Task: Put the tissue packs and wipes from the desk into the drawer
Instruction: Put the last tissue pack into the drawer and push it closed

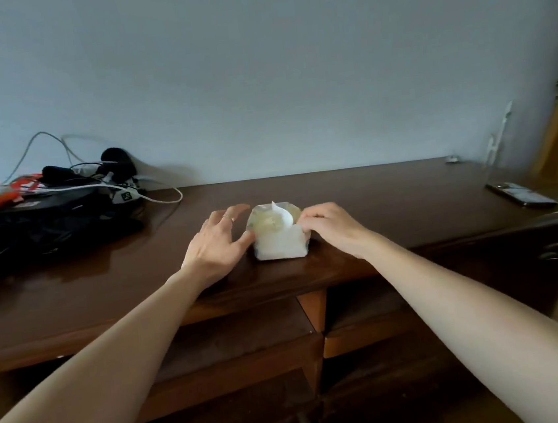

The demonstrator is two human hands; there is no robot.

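Cables and bag point(46, 208) far left on desk point(389, 196). Left hand point(217, 243) spread open, thumb touching tissue pack point(278, 233) near front edge. Right hand point(329, 225) curled against pack's right side; grip unclear. Phone point(522, 193) far right.
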